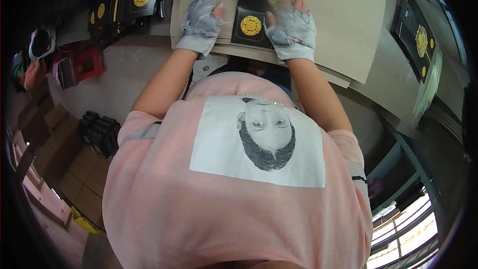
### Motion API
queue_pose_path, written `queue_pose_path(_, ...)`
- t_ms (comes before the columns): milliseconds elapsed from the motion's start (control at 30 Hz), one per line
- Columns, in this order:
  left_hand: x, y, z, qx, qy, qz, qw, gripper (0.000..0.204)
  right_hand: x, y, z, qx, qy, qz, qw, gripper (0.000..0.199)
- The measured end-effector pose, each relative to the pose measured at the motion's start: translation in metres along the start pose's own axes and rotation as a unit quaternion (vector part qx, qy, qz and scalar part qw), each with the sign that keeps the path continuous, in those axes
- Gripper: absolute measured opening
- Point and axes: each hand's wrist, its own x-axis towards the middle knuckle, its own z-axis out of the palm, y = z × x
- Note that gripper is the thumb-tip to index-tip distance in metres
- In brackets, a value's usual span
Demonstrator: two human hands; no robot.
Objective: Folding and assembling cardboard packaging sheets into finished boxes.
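Observation:
A black printed card sheet [244, 6] with gold round emblems lies on a stack of large grey boards [343, 20]. My right hand [293, 27], in a worn grey fingerless glove, rests at the sheet's right edge. Its fingers stretch forward and its thumb is apart; some fingertips are smeared by motion near the larger, colourful emblem. My left hand [200, 20], gloved the same way, lies on the boards to the left of the sheet, apart from it. Its fingers point forward with the thumb out to the side, and nothing shows in its grasp.
Stacked black and gold printed pieces [129, 0] stand at the far left. More black and gold sheets [418, 35] lie at the right beside a pale stack [428, 87]. A red plastic stool [90, 65], cardboard boxes [74, 179] and a metal rack [413, 162] surround me.

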Motion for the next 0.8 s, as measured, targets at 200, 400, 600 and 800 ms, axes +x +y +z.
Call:
queue_pose_path(200, 0.043, 0.014, 0.027, 0.175, -0.109, 0.049, 0.977, 0.07, 0.0, -0.004, 0.002, 0.008, 0.006, -0.011, 1.0, 0.07)
queue_pose_path(400, 0.049, 0.025, 0.035, 0.324, -0.112, 0.091, 0.935, 0.072, 0.001, -0.007, 0.0, -0.02, -0.008, 0.003, 1.0, 0.07)
queue_pose_path(600, -0.006, 0.071, 0.004, 0.293, -0.257, 0.029, 0.92, 0.079, 0.001, -0.004, -0.005, -0.04, -0.035, 0.013, 0.999, 0.068)
queue_pose_path(800, 0.029, 0.067, 0.021, 0.341, -0.217, -0.007, 0.915, 0.079, 0.006, -0.007, -0.012, -0.029, -0.076, 0.02, 0.996, 0.067)
